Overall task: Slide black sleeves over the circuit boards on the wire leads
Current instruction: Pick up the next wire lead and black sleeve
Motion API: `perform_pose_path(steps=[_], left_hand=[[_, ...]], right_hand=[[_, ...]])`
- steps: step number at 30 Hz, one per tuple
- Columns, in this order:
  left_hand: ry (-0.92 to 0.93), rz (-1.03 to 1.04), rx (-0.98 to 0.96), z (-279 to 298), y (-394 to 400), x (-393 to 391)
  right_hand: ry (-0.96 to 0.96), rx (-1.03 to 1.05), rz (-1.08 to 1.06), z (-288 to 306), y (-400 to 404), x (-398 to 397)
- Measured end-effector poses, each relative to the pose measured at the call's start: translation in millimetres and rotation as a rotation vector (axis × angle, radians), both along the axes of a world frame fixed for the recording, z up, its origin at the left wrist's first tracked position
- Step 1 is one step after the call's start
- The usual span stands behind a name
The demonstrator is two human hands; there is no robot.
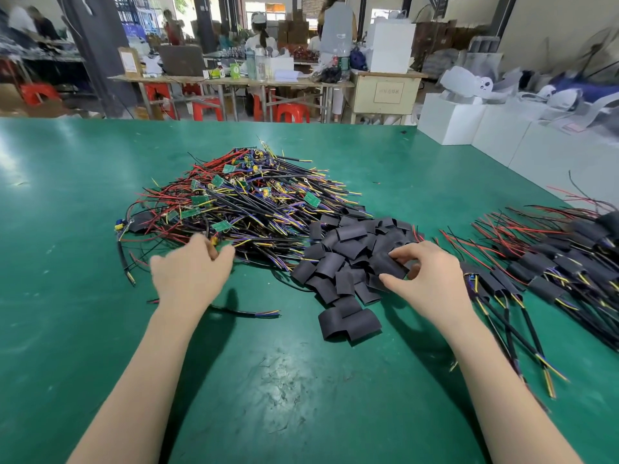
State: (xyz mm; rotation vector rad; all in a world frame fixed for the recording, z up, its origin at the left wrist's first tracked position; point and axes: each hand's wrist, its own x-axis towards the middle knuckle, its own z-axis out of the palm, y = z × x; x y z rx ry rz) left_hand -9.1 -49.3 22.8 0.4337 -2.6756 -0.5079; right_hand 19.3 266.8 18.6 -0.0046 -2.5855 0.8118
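Right hand (432,279) pinches a black sleeve (388,264) at the near edge of the sleeve pile; left hand (191,274) reaches into the wire heap, its grip blurred.

The right grip is thumb and forefinger closed on one flattened sleeve lying among the loose black sleeves (348,259) heaped at the middle of the green bench (100,182). The left hand's fingers curl at the near edge of the tangled wire leads (241,202); whether they hold anything cannot be told. Small green circuit boards (312,199) show bare among those red, black and yellow leads. To the right, apart from the pile, lie sleeved leads (542,266) in a row.
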Motion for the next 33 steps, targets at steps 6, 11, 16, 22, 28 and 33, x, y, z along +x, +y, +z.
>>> perform_pose_path(steps=[6,11,16,22,28,33], left_hand=[[0.010,-0.039,0.044,-14.7,5.9,-4.6],[0.037,-0.090,0.194,-15.0,2.3,-7.9],[0.427,-0.141,0.334,0.5,0.6,-2.5],[0.660,-0.393,0.452,18.2,12.8,7.9],[0.642,-0.499,0.631,12.2,31.3,9.5],[0.638,-0.522,0.725,11.6,29.7,7.7]], right_hand=[[0.097,-0.024,0.092,3.5,-3.7,1.4],[0.110,0.002,0.146,5.0,-8.1,3.8],[0.142,0.043,0.115,6.0,-7.3,4.5],[0.223,-0.029,0.105,8.5,-8.3,4.7],[0.231,-0.048,0.107,8.0,-7.5,4.2],[0.224,-0.062,0.094,8.3,-6.4,3.2]])
